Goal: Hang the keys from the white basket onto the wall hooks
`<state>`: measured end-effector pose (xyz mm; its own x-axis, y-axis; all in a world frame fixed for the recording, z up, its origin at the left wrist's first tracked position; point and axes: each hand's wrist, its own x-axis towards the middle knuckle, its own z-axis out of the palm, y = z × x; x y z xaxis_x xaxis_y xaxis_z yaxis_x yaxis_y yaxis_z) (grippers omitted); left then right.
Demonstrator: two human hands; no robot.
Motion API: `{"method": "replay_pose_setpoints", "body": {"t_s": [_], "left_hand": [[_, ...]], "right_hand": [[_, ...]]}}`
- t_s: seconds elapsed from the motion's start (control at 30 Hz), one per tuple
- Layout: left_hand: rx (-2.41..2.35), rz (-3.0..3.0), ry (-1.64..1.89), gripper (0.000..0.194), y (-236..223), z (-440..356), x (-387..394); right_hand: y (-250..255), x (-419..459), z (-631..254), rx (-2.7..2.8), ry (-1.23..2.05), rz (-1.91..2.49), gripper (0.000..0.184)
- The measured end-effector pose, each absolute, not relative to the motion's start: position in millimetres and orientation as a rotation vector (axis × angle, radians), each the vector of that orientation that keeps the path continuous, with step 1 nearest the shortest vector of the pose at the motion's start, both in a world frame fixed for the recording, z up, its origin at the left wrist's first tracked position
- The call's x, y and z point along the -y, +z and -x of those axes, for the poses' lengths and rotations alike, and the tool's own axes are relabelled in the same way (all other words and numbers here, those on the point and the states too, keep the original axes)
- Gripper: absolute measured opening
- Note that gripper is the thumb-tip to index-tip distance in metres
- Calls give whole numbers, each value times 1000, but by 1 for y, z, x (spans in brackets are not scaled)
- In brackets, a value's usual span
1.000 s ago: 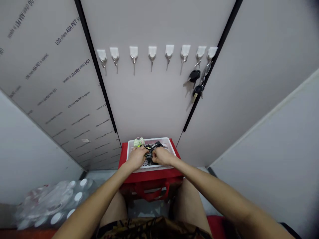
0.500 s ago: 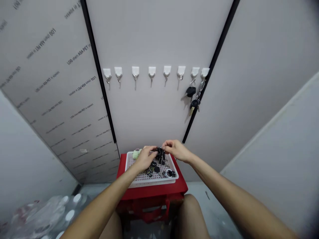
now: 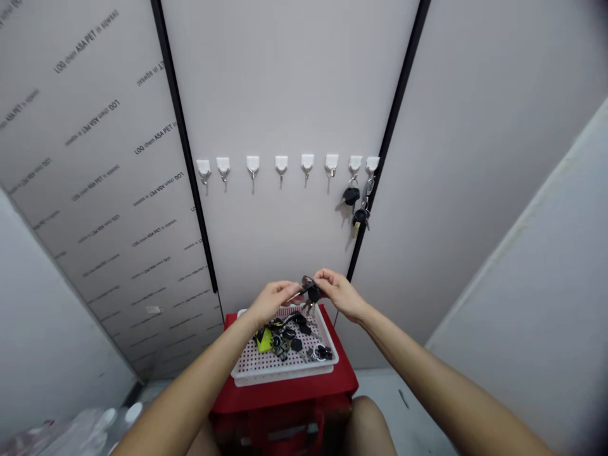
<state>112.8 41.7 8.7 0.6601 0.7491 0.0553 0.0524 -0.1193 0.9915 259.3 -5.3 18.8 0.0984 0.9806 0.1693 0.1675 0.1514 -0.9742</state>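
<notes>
A bunch of black-headed keys (image 3: 312,294) hangs between my hands, above the back of a white perforated tray (image 3: 266,379). My left hand (image 3: 277,299) pinches one key of the bunch by its side. My right hand (image 3: 338,291) grips the bunch near its ring. Below them in the tray lie several more keys (image 3: 284,342), a yellow-green tag (image 3: 264,340) among them. Near the tray's right side rests another set of keys on a ring (image 3: 322,352).
White hooks (image 3: 282,164) run in a row along the wall. The two rightmost carry keys (image 3: 351,195), (image 3: 361,216). Under the tray is a red box (image 3: 285,398). Plastic bottles (image 3: 111,419) stand at the lower left. A small dark object (image 3: 403,398) lies on the floor.
The bunch of keys has risen clear of the tray in both hands. The left hand has drawn back a little, uncovering the yellow-green tag. My view has tilted up.
</notes>
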Motion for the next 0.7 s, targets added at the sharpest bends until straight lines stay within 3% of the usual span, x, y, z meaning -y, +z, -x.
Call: {"method": "replay_pose_setpoints", "body": {"t_s": [0.1,0.47,0.7], "left_hand": [[-730,-1359,586,43,7,-118,-43],[-656,-1138,1064,16,16,-131,-48],[-595,-1265,1075,11,42,-134,-48]], "right_hand": [[18,5,-257,1329,908,1180,18],[16,8,-261,1454,748,1294,13],[31,9,-261,1399,785,1287,23]]}}
